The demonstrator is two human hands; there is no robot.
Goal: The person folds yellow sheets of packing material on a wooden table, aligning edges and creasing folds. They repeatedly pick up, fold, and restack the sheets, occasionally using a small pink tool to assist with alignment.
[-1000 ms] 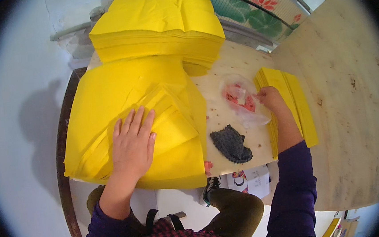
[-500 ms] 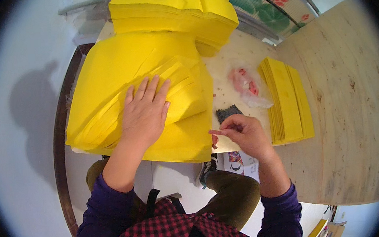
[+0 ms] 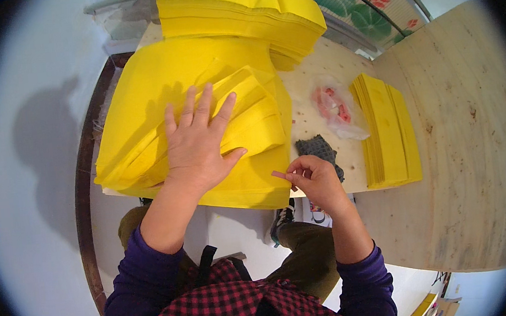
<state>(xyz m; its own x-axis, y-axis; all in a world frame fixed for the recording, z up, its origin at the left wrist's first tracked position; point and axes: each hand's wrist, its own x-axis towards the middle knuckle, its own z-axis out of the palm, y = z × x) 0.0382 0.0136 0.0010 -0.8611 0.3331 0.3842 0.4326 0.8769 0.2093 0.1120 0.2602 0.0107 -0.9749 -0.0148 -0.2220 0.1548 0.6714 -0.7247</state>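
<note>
Small pink strip (image 3: 279,174) (pinched) beside fanned yellow sheets (image 3: 243,108).

Your left hand (image 3: 200,145) and right hand (image 3: 317,179) are bare. You wear dark purple long sleeves (image 3: 139,288), a red-and-black checked garment (image 3: 241,307) over your chest, and olive-brown trousers (image 3: 308,257).

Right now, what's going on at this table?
A person sits at a wooden table covered with stacks of yellow sheets. The left hand lies flat, fingers spread, on the fanned yellow stack in front of them. The right hand pinches a small pink strip at that stack's near right corner. Beside it lie a dark mesh cloth, a clear bag of pink pieces and a narrow folded yellow pile. Another tall yellow stack sits farther back.
</note>
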